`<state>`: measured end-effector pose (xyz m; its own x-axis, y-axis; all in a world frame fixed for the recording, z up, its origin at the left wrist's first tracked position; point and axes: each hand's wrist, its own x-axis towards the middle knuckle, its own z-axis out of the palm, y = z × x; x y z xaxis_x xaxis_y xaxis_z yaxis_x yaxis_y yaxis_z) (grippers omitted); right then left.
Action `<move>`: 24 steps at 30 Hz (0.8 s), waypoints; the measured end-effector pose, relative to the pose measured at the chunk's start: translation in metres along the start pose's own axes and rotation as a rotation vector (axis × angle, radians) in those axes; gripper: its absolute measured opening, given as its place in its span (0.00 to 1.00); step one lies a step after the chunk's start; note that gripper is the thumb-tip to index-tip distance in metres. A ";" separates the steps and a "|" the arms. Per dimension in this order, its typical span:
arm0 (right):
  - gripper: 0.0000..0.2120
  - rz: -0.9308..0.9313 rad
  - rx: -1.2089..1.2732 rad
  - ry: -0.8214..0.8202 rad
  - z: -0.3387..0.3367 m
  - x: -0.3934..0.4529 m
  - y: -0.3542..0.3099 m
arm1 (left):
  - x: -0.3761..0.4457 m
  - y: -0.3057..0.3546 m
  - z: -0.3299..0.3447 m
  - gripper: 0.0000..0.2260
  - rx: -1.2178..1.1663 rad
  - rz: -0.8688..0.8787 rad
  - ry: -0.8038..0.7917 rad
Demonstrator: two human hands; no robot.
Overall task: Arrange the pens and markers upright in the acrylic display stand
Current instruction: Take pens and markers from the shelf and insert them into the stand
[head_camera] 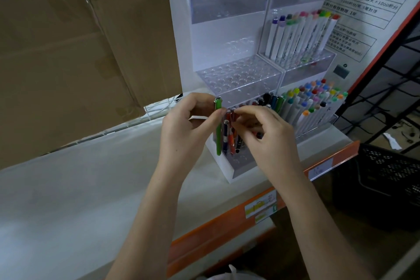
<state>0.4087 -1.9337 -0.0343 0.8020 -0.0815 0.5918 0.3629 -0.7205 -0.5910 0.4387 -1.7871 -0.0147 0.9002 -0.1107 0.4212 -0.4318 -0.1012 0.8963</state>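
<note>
Brown cardboard boxes point(56, 57) lean behind a pale shelf point(79, 188) with an orange front edge, and a white printed notice point(372, 4) hangs at the back right. On the shelf, toward its right end near the front edge, stands the clear tiered acrylic display stand point(218, 20), its steps drilled with round holes. The upper right tier holds a row of white-barrelled markers with coloured caps point(300, 34), upright and leaning slightly; the lower right tier holds a denser group of similar white markers with many-coloured caps point(316, 102). In the lowest left tier a cluster of slim pens in red, orange, blue and black point(230, 136) stands in the holes. The left hand point(188, 127) pinches a slim green pen with a silver top point(218, 129) between thumb and fingers, held upright at the left side of that cluster. The right hand point(266, 136) has its fingers curled among the pen tops, pinching one of them; which pen exactly I cannot tell. A black perforated plastic crate point(391, 173) sits below at the right.
</note>
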 end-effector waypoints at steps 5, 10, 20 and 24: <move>0.12 0.177 0.239 -0.162 -0.026 0.000 -0.011 | 0.000 0.011 0.022 0.12 0.028 0.084 -0.036; 0.10 0.191 0.109 -0.100 -0.042 -0.006 0.004 | -0.002 0.017 0.053 0.11 0.110 0.189 -0.066; 0.09 0.331 0.013 0.168 -0.071 -0.002 0.056 | -0.030 -0.033 0.087 0.06 0.457 0.186 -0.346; 0.12 0.317 -0.030 0.208 -0.068 0.002 0.066 | -0.042 -0.050 0.091 0.10 0.604 0.258 -0.369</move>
<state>0.4019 -2.0282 -0.0354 0.7576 -0.4393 0.4829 0.0960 -0.6568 -0.7480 0.4174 -1.8677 -0.0894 0.7346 -0.5178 0.4384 -0.6781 -0.5398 0.4987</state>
